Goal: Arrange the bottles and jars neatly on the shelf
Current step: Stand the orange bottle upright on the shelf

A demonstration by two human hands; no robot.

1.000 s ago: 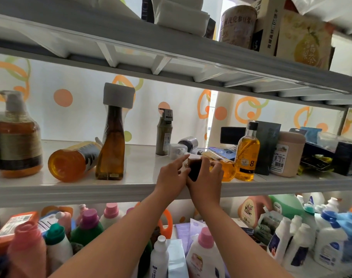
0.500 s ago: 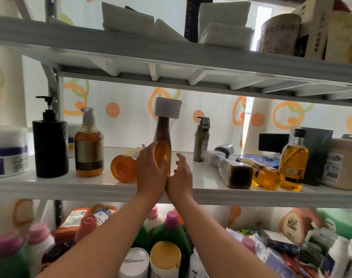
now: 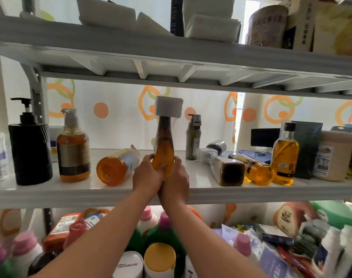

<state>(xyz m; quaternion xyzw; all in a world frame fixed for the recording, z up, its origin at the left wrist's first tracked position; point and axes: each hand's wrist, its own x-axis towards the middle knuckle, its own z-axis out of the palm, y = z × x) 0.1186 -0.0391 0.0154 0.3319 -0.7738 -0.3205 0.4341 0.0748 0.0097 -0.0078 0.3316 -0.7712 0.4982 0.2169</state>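
Amber glass sits between my fingers (image 3: 151, 157) — left hand (image 3: 146, 175) and right hand (image 3: 176, 180) both clasp the base of the tall bottle (image 3: 164, 149), keeping its heavy grey cap steady. It stands mid-shelf (image 3: 90, 194), beside a toppled orange bottle (image 3: 116, 167) — I'd judge that needs righting next.

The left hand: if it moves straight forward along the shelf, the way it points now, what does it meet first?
Probably nothing new: the left hand already grips the tall amber bottle. Past it, the way looks free to the curtain, though depth is unclear.
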